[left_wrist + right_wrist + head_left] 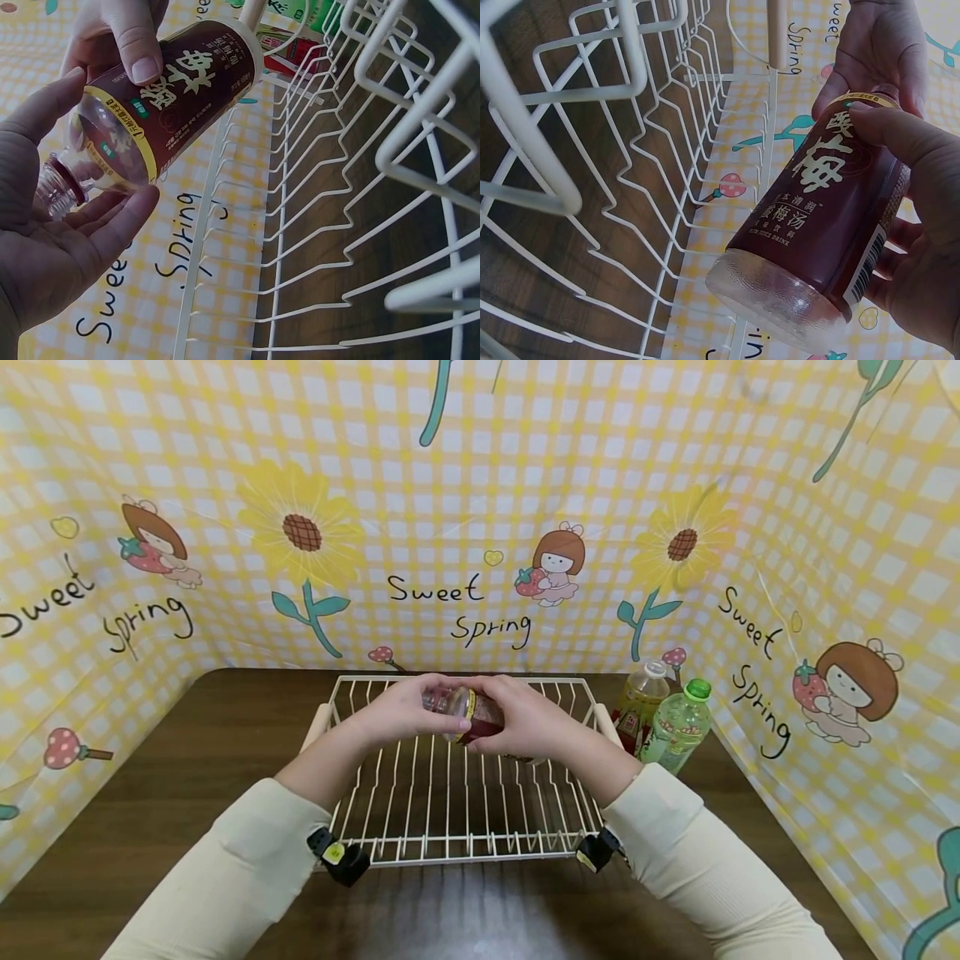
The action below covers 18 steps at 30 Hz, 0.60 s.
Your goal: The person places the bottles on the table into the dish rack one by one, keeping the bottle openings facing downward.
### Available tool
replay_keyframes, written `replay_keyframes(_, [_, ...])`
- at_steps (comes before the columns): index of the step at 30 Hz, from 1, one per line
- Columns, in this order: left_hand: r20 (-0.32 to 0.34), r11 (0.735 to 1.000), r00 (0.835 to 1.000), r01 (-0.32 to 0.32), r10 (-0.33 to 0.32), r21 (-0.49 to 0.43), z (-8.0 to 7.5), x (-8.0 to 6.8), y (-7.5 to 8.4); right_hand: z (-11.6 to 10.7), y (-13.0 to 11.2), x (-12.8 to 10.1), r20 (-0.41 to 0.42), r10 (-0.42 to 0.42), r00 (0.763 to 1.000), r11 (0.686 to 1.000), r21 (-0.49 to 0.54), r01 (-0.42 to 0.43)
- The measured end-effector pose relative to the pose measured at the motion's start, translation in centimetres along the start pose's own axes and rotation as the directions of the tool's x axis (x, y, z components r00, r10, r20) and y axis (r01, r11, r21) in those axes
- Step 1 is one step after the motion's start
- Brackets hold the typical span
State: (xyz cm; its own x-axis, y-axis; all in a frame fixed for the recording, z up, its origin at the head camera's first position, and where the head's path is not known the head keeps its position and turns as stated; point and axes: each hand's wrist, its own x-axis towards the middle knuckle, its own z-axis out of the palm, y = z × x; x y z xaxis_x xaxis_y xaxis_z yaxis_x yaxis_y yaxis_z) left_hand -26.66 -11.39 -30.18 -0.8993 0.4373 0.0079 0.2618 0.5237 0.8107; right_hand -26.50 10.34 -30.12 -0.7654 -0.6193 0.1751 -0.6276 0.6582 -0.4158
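The bottle (161, 101) is clear plastic with a dark reddish-brown label bearing large white characters and a yellow band near the neck; its threaded neck shows bare, with no cap on it, and the ribbed base is clear. It lies sideways in the air over the far part of the white wire rack (457, 810), held between both hands. The right hand (528, 718) wraps the labelled body, thumb pressed on top and fingers curled beneath. The left hand (408, 710) cups the neck end, fingers loosely curved around it. The rack rests on a dark wooden table (172, 793). To the far right stand two more bottles (663, 714), one green-capped, against the yellow checked backdrop (480, 510).
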Motion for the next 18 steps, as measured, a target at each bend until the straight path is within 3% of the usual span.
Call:
replay_keyframes(3, [-0.001,1.000,1.000,-0.025,0.025,-0.018,0.1,0.0,-0.2,0.1,0.0,0.0,-0.002,-0.009,1.000,1.000,0.005,0.009])
replay_keyframes(8, [-0.023,0.999,1.000,-0.014,0.013,-0.038,0.2,-0.1,-0.4,0.2,0.1,0.0,-0.002,-0.016,1.000,1.000,0.001,0.016])
replay_keyframes(12, [-0.052,0.999,0.999,-0.001,-0.002,-0.047,0.2,-0.4,-0.7,0.0,0.1,-0.1,-0.007,0.022,1.000,1.000,0.012,-0.021])
replay_keyframes(18, [-0.136,0.996,0.990,0.020,-0.031,-0.082,-0.4,-0.9,-1.5,-0.5,-0.2,-0.7,-0.058,0.108,0.992,0.988,0.116,-0.101])
